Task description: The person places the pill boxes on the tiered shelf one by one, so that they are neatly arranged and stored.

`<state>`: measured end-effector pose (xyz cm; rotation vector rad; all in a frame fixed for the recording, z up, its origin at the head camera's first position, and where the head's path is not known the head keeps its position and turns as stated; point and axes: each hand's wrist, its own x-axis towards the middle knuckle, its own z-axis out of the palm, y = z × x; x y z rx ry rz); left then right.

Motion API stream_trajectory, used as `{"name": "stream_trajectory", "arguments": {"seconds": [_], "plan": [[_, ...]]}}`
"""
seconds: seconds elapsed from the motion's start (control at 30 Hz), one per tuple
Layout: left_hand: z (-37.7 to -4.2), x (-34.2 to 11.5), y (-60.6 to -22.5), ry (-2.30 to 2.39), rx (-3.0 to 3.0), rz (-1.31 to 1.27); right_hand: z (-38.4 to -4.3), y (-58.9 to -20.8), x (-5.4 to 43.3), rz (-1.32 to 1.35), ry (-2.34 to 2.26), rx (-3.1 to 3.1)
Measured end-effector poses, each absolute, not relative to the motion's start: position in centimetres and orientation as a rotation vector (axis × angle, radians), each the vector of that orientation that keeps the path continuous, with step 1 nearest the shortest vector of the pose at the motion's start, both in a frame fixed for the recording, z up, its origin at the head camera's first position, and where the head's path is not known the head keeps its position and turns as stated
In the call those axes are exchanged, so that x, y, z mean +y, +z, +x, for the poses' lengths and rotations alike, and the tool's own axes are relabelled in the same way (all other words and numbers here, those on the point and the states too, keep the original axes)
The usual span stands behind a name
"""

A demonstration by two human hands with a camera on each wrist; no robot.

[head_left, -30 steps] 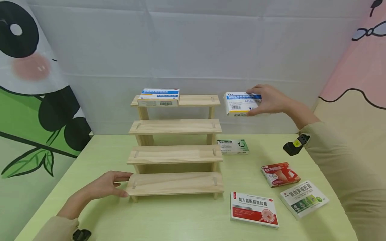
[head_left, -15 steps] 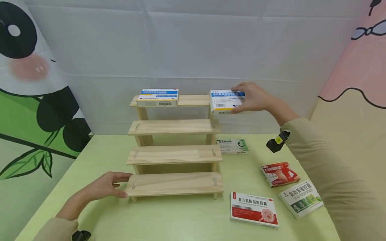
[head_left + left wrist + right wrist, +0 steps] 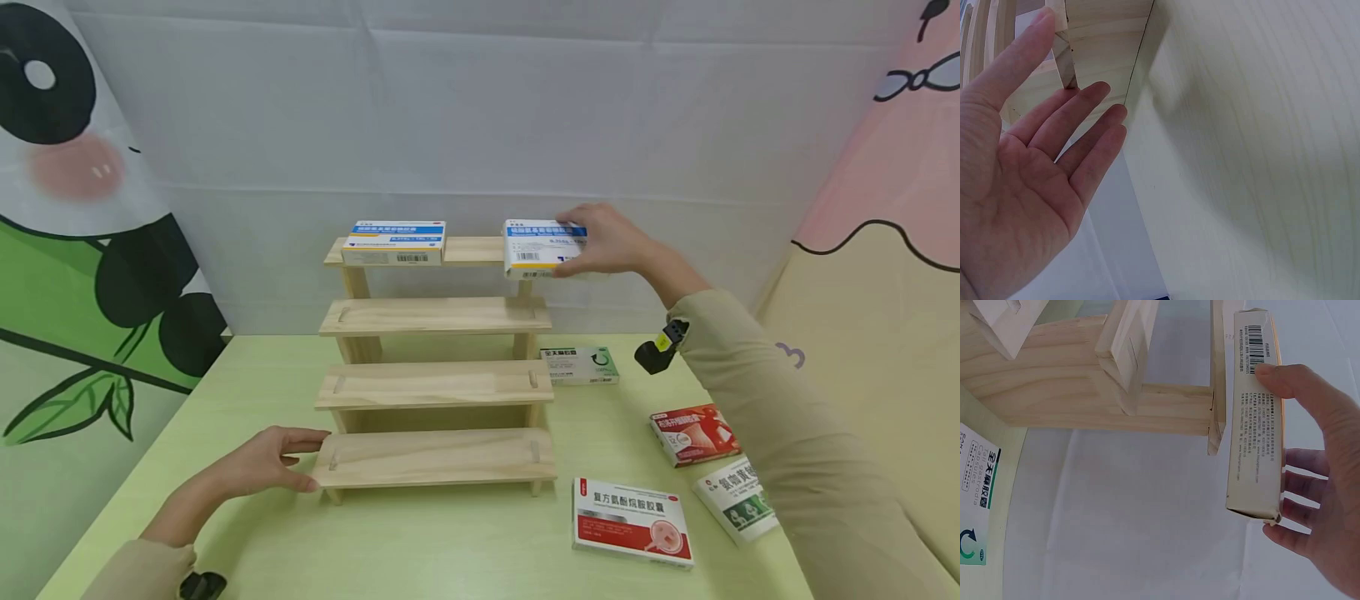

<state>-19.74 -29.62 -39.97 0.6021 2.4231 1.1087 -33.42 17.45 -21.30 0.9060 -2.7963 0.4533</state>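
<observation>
Beige left sleeve [image 3: 142, 573]: far left, at the near edge.
Left hand [image 3: 258, 462]: thumb and forefinger apart, spanning the left end of the bottom board [image 3: 435, 457]; other fingers loosely straight; likely steadying it.
Wooden stand [image 3: 435, 315]: four stepped boards, upright on the table [image 3: 450, 554].
First blue-and-white box [image 3: 393, 242]: flat on the left part of the top board [image 3: 474, 248].
Second blue-and-white box [image 3: 534, 246]: at the right end of the top board, a gap between it and its match; step in hand, as judged, is placing it there. Whether it touches the board is hard to tell from either view.
Green-and-white box [image 3: 581, 365]: on the table, against or just behind the stand's right side.
Right hand [image 3: 606, 242]: clamped on the second box, thumb on its near side; next move probably calls for settling it flat on the board, then a gentle release.
Red-and-white box [image 3: 632, 523]: flat on the table, near side.
Red box [image 3: 692, 435]: farther back, angled.
White-and-green box [image 3: 738, 498]: angled, partly covered by the right sleeve [image 3: 787, 425].
</observation>
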Motion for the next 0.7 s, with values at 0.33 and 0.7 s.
{"name": "stream_trajectory", "arguments": {"seconds": [0.33, 0.7], "plan": [[-19.7, -29.5, -39.9, 1.092, 2.432, 0.59, -34.3, -21.4, 15.8, 0.922, 0.545, -2.788], [-19.7, -29.6, -40.0, 1.094, 2.435, 0.596, -35.3, -21.4, 14.3, 0.898, 0.578, -2.79]]}}
